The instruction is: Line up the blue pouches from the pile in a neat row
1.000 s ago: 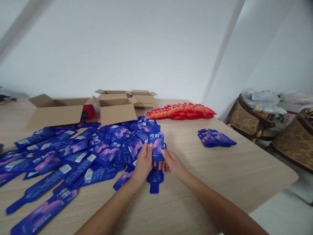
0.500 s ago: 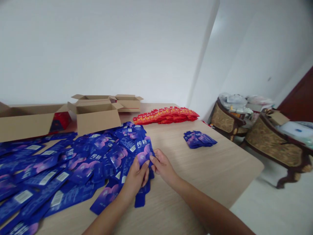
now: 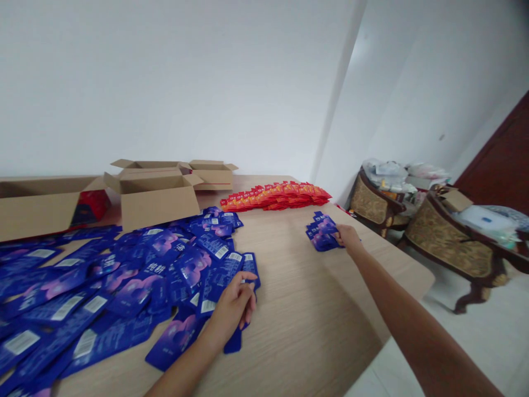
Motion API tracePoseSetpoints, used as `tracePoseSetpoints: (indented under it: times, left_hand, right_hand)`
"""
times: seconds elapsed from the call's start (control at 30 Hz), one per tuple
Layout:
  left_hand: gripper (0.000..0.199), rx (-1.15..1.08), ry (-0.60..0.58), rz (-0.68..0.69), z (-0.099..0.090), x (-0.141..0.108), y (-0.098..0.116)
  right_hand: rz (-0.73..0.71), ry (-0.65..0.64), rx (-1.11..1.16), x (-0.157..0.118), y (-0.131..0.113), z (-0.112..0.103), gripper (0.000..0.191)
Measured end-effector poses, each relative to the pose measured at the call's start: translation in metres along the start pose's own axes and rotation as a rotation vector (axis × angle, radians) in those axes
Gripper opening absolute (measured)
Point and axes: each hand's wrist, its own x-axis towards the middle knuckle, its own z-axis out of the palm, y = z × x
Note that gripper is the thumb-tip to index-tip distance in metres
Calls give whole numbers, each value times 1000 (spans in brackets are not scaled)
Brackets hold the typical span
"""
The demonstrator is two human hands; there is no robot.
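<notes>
My right hand [image 3: 347, 238] is closed on a blue packet [image 3: 325, 223] at the small group of blue packets [image 3: 316, 238] on the right part of the table. My left hand [image 3: 236, 300] hovers at the right edge of the large blue packet pile [image 3: 140, 292], its fingers loosely curled apart with nothing held. Some packets in the pile lie with white barcode labels up, others with pink and purple pictures up. Behind, a long overlapping row of red and orange packets [image 3: 276, 196] lies across the table.
Open cardboard boxes [image 3: 159, 204] stand along the back left of the wooden table [image 3: 285, 309], by the wall. Beyond the table's right edge are patterned chairs [image 3: 452, 234] loaded with plastic bags [image 3: 386, 168].
My right hand has moved right with the blue packet, from beside my left hand to the small group. My left hand has let go of that packet. The view has shifted slightly.
</notes>
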Motion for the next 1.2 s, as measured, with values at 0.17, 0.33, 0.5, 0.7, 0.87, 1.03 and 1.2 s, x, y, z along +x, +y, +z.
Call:
tracePoseSetpoints:
  times: [0.17,0.33,0.5,0.7,0.87,1.03,1.2]
  left_hand:
    - [34,29,31,-5,-1,0,7]
    - [30,132,109,31,-15,1,22]
    - [25,391,437,214,-68,13,35]
    - [34,1051,362,176,-94,11,29]
    - [56,1335,163,157,-60,-1,29]
    - [38,1451,159,183,-39,-8,33]
    - [30,1436,175,202,-41,-9,47]
  right_hand:
    - [116,-21,-104,8,30,-13,29]
    - [217,-9,-201,12,51,-16,28]
    - [158,33,-184,3,27,-4,38]
    - [-190,-281,112,-49,-77,40,33]
    - [-279,-394,299,-98,-140,73,27]
    - [-407,-505,451,-128,-156,102,19]
    - [-532,-329,444,-135,-151,107,22]
